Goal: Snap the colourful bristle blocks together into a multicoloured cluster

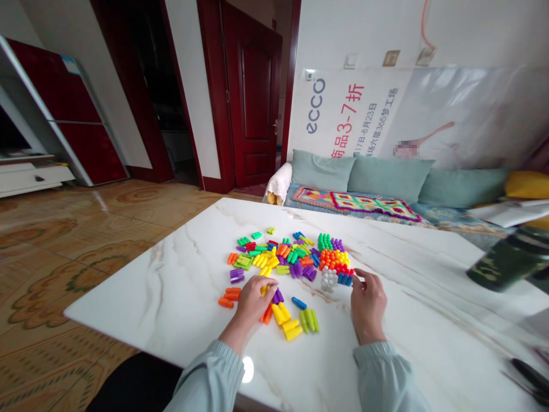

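Note:
My left hand [258, 296] is low over the table, thumb and fingers curled around a yellow plastic peg block [264, 290]. Beside its fingertips lies a purple peg block [278, 296]. My right hand [369, 302] is at the near right corner of a neat group of upright blocks, its fingers pinched next to the blue blocks [345, 279]. What they grip, if anything, is hidden. This group also has white blocks [329, 279], orange blocks [329, 259], green blocks [325, 241] and purple blocks [338, 245].
Loose peg blocks in several colours lie across the white marbled table [163, 297], including lime blocks [309, 321] and a single blue block [299, 303]. A dark green cup [508, 257] lies tilted at the right. Behind the table is a sofa with green cushions [390, 178].

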Tool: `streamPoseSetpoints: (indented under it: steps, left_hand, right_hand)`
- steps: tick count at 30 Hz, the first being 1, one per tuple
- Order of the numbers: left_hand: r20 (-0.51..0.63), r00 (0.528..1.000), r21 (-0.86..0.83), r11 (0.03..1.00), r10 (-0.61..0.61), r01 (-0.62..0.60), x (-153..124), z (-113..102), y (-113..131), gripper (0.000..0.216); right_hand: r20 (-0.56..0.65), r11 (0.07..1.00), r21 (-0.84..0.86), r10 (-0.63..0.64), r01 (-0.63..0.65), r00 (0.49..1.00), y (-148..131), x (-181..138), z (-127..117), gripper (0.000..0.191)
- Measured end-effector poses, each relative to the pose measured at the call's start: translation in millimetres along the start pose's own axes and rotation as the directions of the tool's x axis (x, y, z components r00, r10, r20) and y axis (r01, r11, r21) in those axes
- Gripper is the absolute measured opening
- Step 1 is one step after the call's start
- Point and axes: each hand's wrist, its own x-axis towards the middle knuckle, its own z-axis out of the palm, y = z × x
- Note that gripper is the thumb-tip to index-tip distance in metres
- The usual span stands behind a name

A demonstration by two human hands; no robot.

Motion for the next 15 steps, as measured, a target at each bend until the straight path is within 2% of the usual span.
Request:
streamPoseSetpoints:
  steps: [2,3,5,7,9,13,15]
  left_hand:
    - [-0.006,1.0,-0.006,1.0,0.007,-0.008,0,0,1,0.017]
    - [-0.009,1.0,-0.008,1.0,0.009,-0.009,-1,0,1,0.016]
    - [-0.022,1.0,-0.009,1.0,0.003,-0.003,-1,0,2,0.016]
    - [-0.038,0.999,-0.008,1.0,-0.004,0.004,-1,1,3,0.015]
    - [-0.046,0.999,-0.007,1.0,-0.005,0.005,-1,1,3,0.015]
    - [-0.075,0.996,-0.019,0.999,0.041,-0.042,-3,1,2,0.017]
    - [-0.125,0.989,-0.022,0.996,0.082,-0.085,-6,-1,4,0.019]
  right_hand:
    - [-0.03,0.994,0.106,-0.033,0.036,0.999,-17,-6,0,0.03]
    - [-0.006,0.979,0.194,-0.07,0.07,0.997,-27,-11,1,0.028]
    - [0.119,0.923,0.365,-0.174,0.12,0.978,-48,-19,6,0.023]
    - [0.281,0.876,0.462,-0.288,0.134,0.915,-65,-27,13,0.022]
    - [0.424,0.868,0.487,-0.329,0.094,0.844,-75,-33,20,0.025]
    - [0.641,0.901,0.433,-0.287,-0.026,0.712,-78,-40,31,0.03]
    - [0.677,0.911,0.41,-0.268,-0.048,0.685,-77,-42,33,0.029]
